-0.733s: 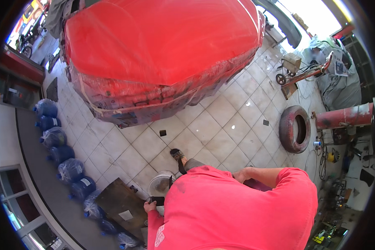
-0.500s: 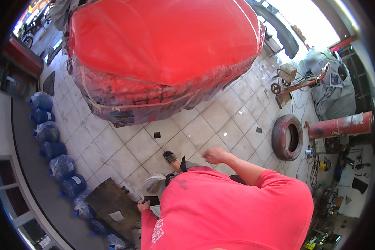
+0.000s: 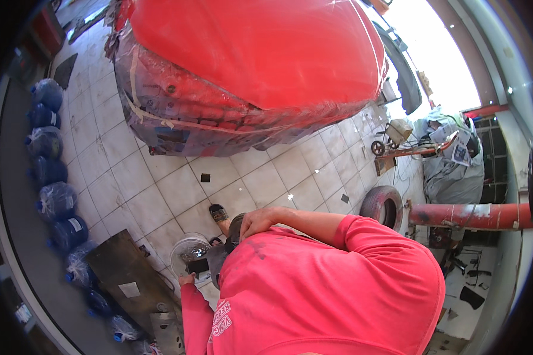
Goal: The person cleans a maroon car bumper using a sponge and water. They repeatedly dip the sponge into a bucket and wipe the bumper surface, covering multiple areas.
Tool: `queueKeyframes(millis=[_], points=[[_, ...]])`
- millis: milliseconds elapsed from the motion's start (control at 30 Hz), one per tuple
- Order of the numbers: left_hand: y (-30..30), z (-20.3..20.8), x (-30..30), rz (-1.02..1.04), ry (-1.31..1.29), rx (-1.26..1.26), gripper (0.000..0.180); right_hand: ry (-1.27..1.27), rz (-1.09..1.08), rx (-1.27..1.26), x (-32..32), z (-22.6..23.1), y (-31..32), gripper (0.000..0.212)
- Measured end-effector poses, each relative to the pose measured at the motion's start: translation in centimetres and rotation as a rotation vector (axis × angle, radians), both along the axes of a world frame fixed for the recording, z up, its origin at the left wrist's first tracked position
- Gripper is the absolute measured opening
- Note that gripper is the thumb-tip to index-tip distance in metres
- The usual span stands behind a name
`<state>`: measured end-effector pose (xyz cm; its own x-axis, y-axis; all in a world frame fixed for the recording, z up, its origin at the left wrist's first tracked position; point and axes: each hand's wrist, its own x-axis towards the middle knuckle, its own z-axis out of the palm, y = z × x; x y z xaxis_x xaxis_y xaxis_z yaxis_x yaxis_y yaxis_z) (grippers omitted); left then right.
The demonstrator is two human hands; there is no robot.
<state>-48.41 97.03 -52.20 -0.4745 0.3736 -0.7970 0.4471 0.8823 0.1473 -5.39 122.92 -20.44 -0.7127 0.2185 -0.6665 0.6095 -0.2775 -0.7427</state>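
Note:
My left hand (image 3: 187, 278) grips the edge of a dark rectangular block (image 3: 199, 267) beside a white bucket (image 3: 179, 251). The bucket stands on the floor near my leg, with clear or light-looking contents. Bent at the elbow, my right arm comes across my body, and my right hand (image 3: 257, 222) rests on my thigh by the shirt hem. Its fingers point down and look loosely stretched, with nothing visible in them. Ahead of me is a car with a red hood (image 3: 254, 53), its front covered by masking paper and plastic (image 3: 183, 127).
Several blue water jugs (image 3: 70, 232) line the left wall. A dark panel (image 3: 115, 260) lies beside my left arm. At the right are a tire (image 3: 370, 205), a red post (image 3: 471, 216), a small wheeled cart (image 3: 398, 131) and a grey-covered object (image 3: 456, 180). Small dark squares (image 3: 205, 177) lie on the tiles.
My right hand has come in from over the floor to my thigh. The left hand has brought the dark block closer to the bucket. My view has shifted to the right.

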Motion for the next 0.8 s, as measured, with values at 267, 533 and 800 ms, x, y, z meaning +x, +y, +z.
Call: queueKeyframes(millis=[267, 533, 800], points=[[-0.5, 3.2, 2.8, 0.035, -0.052, 0.071, 0.078, -0.332, 0.070, 0.650, 6.1, -6.6, 1.2, 0.040], [-0.6, 8.0, 0.5, 0.252, -0.105, 0.240, 0.068, -0.247, 0.023, 0.649, 3.0, -6.3, 9.2, 0.040], [1.4, 10.9, -8.1, 0.029, 0.022, 0.071, 0.081, -0.086, 0.173, 0.689, -13.0, -1.1, 14.1, 0.044]])
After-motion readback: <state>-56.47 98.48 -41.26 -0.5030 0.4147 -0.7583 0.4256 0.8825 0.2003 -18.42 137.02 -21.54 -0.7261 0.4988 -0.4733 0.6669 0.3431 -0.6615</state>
